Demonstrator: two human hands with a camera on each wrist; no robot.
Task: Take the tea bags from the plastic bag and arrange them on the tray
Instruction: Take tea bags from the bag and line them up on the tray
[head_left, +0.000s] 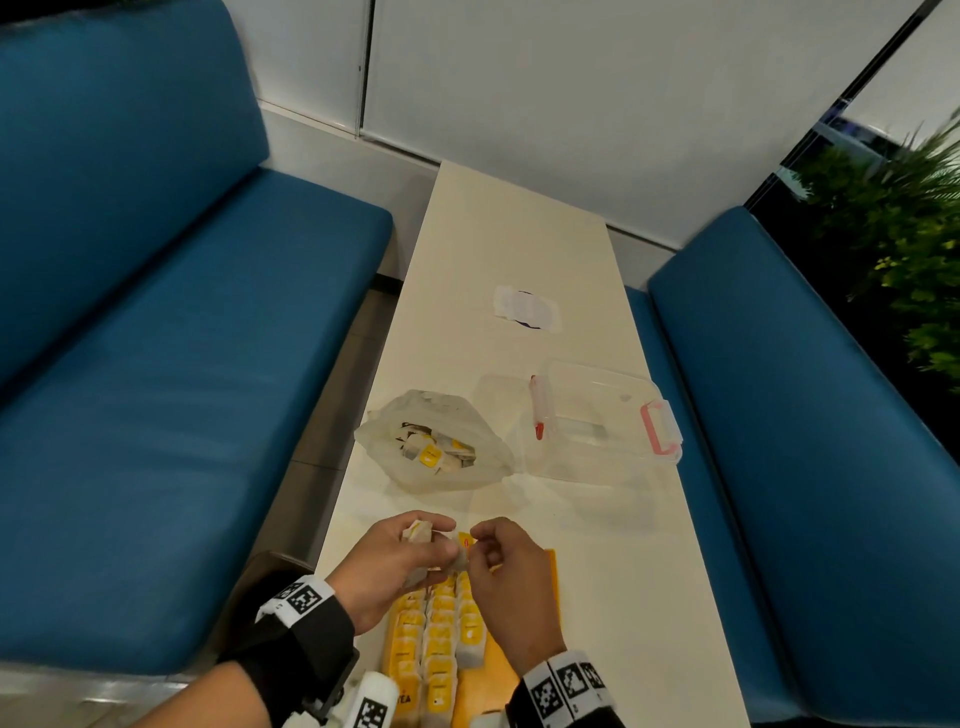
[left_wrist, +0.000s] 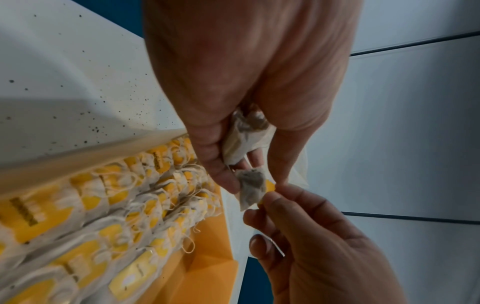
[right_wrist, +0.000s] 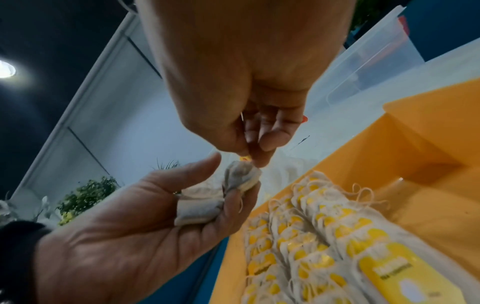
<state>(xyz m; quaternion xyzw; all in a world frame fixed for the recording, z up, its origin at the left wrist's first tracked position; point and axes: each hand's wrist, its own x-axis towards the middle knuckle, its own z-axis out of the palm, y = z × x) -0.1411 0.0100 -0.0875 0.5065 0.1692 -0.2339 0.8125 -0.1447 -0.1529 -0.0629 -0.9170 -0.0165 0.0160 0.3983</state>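
Observation:
Both hands hover over the far end of the orange tray (head_left: 549, 582), which holds rows of tea bags (head_left: 441, 639) with yellow tags. My left hand (head_left: 434, 540) grips a small bunch of tea bags (left_wrist: 245, 135) in its curled fingers. One tea bag (left_wrist: 252, 188) sticks out at its fingertips. My right hand (head_left: 475, 543) pinches that bag's yellow tag (right_wrist: 245, 158) between thumb and fingers. The plastic bag (head_left: 431, 447) lies open farther up the table with more tea bags inside.
A clear plastic box (head_left: 597, 421) with pink clips stands right of the plastic bag. A small white and blue wrapper (head_left: 527, 309) lies farther back. The narrow cream table (head_left: 519, 234) runs between two blue benches (head_left: 156, 364). A white bottle (head_left: 371, 701) sits at the near edge.

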